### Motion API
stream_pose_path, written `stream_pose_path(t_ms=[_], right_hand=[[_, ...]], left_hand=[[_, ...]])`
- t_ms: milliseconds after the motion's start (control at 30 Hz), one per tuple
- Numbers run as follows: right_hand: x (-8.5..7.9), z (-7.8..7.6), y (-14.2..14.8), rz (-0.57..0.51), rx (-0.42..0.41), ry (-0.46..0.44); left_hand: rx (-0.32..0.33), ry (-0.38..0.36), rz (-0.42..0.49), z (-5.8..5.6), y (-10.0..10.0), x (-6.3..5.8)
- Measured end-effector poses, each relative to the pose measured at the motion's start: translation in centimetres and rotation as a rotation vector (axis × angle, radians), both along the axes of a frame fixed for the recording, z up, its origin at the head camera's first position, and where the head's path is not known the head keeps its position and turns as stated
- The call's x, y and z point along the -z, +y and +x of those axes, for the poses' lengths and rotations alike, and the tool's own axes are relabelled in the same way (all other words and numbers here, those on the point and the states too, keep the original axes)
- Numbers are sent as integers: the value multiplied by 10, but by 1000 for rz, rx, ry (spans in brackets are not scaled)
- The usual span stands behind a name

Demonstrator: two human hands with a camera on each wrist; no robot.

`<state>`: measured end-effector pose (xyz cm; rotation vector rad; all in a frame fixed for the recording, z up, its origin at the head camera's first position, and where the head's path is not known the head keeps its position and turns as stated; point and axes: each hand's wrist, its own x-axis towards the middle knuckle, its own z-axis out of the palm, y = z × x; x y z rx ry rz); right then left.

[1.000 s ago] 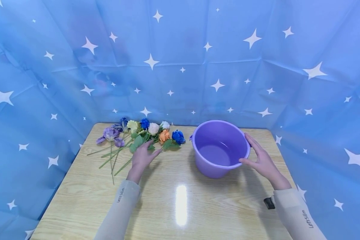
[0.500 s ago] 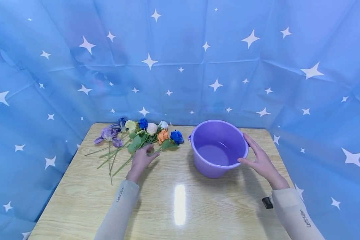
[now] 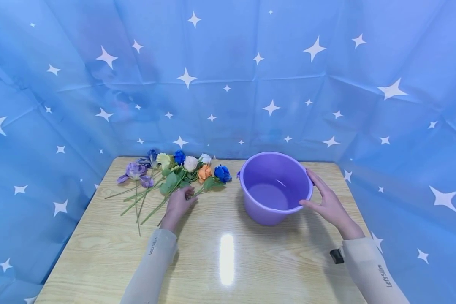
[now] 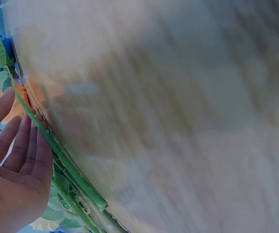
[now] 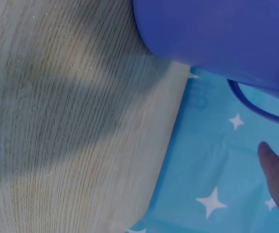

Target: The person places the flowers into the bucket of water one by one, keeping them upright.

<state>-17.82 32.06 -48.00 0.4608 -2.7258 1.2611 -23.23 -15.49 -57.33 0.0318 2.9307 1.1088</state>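
My left hand (image 3: 178, 205) is at the stem of a blue rose (image 3: 222, 173) on the table. In the left wrist view, the green stem (image 4: 64, 153) crosses my fingertips, and my thumb stands apart from the fingers. Farther back and left lie several artificial flowers, among them an orange rose (image 3: 204, 172), a white rose (image 3: 191, 163) and a purple iris (image 3: 136, 170). My right hand (image 3: 332, 207) holds the right rim of an upright purple bucket (image 3: 264, 213), thumb and fingers spread along it. The bucket handle (image 5: 255, 108) shows near those fingers in the right wrist view.
The wooden table (image 3: 197, 261) carries the flowers at the back left and the bucket at the back right. A blue star-printed curtain (image 3: 228, 63) stands close behind the table and along both sides. A black object (image 3: 337, 256) sits at the right sleeve.
My left hand has drawn slightly nearer, its fingers now closer together at the blue rose's stem. My right hand stays at the bucket's rim. The whole head view has shifted a little.
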Motion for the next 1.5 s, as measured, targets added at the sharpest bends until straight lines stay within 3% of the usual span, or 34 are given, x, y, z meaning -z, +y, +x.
stream_pose_path(t_ms=[333, 600, 967, 1167, 1500], right_hand=[[0, 0, -1, -4, 3, -3], [1, 0, -1, -9, 3, -7], [3, 1, 0, -6, 15, -7], [4, 1, 1, -12, 18, -2], [4, 2, 0, -23, 21, 10]], left_hand=[[-13, 15, -12, -1, 0, 2], [-21, -21, -33, -1, 0, 4], [-18, -66, 18, 0, -1, 6], [9, -87, 39, 2, -2, 2], [113, -103, 89, 2, -9, -2]])
